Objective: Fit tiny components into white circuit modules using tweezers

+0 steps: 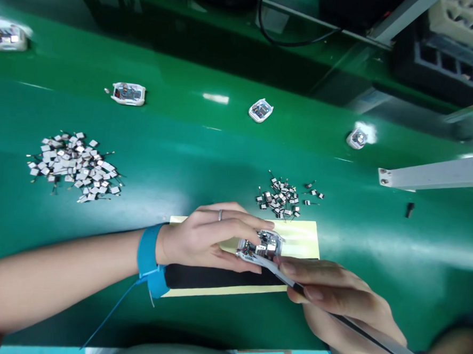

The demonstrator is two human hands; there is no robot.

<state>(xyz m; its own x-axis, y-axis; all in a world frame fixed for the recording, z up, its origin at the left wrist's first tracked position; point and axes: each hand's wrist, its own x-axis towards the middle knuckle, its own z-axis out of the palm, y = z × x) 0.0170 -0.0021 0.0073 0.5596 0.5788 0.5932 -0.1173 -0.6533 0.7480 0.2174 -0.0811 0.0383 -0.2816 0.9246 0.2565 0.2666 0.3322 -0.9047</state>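
Observation:
My left hand [221,232], with a blue strap [148,254] round its wrist, holds a small white housing [262,246] with electronic parts inside. My right hand [345,298] grips a long thin tool [324,310], dark and light grey, whose curved tip reaches the near edge of the housing. Under the hands lies a yellow sheet [305,237] with a black area [214,278]. Just beyond the sheet is a small heap of grey-white parts with short leads [281,198].
A larger heap of similar parts [77,167] lies left. More open housings [129,94] [260,110] [357,138] stand along the far side of the green table [181,157]. A metal bar [441,172] juts in from the right, near a small black piece [409,210].

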